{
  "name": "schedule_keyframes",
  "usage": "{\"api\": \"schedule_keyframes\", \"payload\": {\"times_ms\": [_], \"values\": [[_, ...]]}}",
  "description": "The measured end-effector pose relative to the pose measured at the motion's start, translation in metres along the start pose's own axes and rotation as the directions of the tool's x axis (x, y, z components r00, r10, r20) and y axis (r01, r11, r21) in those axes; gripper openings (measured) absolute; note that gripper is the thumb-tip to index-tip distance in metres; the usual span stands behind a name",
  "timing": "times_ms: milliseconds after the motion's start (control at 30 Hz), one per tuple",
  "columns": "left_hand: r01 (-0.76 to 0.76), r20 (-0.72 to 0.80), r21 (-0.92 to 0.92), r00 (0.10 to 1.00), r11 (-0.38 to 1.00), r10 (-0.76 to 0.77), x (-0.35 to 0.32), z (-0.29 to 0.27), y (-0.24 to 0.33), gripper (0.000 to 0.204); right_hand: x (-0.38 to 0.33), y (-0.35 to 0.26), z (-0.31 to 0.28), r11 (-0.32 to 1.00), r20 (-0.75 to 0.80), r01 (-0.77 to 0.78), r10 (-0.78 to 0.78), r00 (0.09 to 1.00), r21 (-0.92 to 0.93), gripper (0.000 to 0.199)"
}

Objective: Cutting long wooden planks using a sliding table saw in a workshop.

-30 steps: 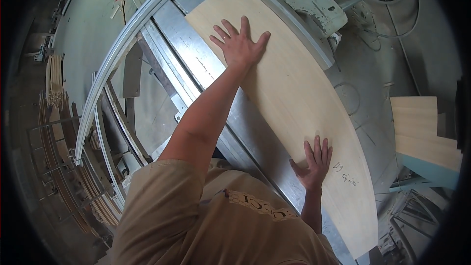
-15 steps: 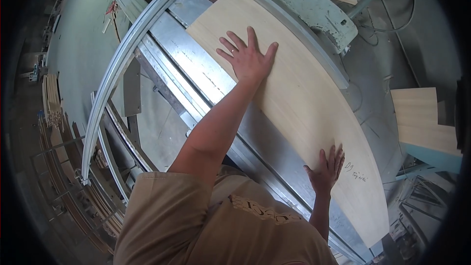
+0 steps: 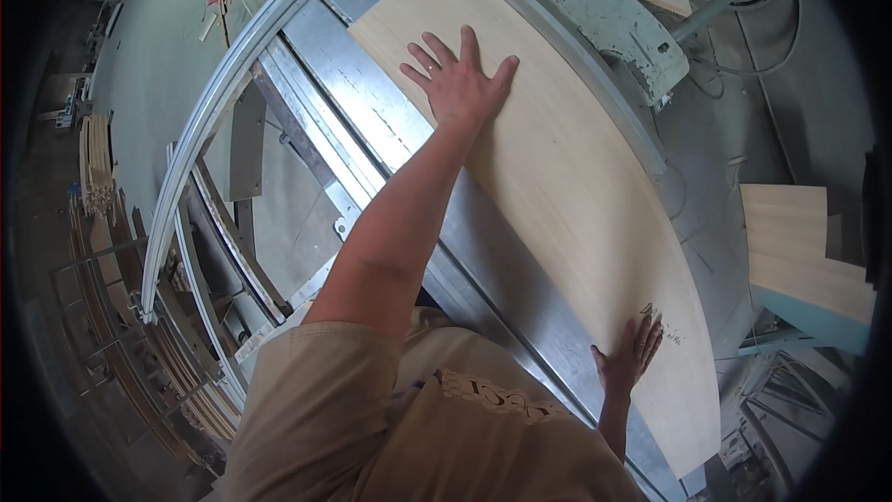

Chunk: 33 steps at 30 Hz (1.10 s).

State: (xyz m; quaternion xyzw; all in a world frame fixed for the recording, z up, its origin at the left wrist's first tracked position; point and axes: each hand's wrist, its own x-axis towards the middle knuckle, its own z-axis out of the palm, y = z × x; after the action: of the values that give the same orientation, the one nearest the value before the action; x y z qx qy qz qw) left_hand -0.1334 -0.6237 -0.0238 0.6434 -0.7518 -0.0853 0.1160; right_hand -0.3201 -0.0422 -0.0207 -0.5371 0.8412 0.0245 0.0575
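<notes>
The left hand point(image 3: 460, 84) is lying flat, fingers spread, on the far part of a pale board point(image 3: 567, 177); nothing is clamped. The right hand point(image 3: 630, 358) is pressing open-palmed on the board's near edge, just beside some handwriting on the wood. The board is resting on a metal saw table point(image 3: 390, 125), running from under the left palm down past the right one. Beyond the left hand a grey machine housing point(image 3: 604, 9) is carrying a small dark label. Right of the right hand, cut boards point(image 3: 799, 242) are sitting stacked.
</notes>
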Motion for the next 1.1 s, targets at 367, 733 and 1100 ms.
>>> {"api": "schedule_keyframes", "payload": {"times_ms": [367, 733, 1100], "values": [[0.011, 0.014, 0.021, 1.000, 1.000, -0.011, -0.005, -0.009, 0.007, 0.103, -0.002, 0.005, -0.004, 0.999, -0.052, 0.036, -0.035, 0.998, 0.007, 0.104], [0.012, 0.010, 0.022, 1.000, 1.000, -0.012, -0.006, -0.010, 0.010, 0.102, -0.004, 0.008, 0.002, 0.999, -0.063, 0.022, -0.021, 0.998, 0.025, 0.103], [0.014, 0.005, 0.027, 1.000, 1.000, -0.014, -0.008, -0.014, 0.012, 0.100, 0.002, 0.003, -0.001, 0.996, -0.153, 0.042, -0.029, 0.988, 0.083, 0.095]]}}
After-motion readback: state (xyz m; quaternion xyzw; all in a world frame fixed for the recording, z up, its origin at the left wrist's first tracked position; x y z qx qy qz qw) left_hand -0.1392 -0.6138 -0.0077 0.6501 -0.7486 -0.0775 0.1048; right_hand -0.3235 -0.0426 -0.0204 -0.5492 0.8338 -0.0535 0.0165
